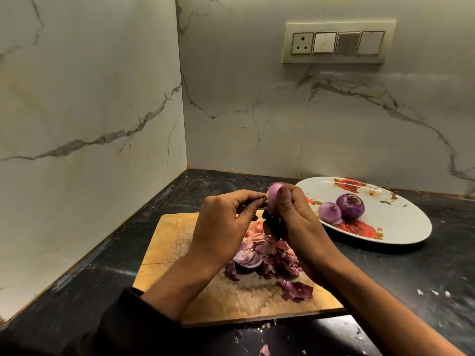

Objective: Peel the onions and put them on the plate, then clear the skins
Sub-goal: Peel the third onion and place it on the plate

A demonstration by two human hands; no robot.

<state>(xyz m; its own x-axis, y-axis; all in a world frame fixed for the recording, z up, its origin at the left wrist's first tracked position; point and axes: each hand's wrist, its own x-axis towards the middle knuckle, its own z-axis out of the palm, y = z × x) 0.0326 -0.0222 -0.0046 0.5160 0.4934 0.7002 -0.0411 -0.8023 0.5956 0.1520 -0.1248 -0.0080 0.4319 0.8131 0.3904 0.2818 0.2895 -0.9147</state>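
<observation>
Right hand [293, 214] is gripping a small onion [273, 197] above the cutting board [164, 242]; left hand [226, 222] fingers are pinching at its end — skins [267, 255] are lying beneath the fingers, two peeled onions [341, 206] are resting on the plate [401, 227] to their right.

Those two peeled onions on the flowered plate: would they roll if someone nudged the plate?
Probably a little. The two peeled onions are round and look smooth, so likely slippery. The plate looks shallow, so its rim may not stop them. They touch each other, which may steady them slightly.
</observation>
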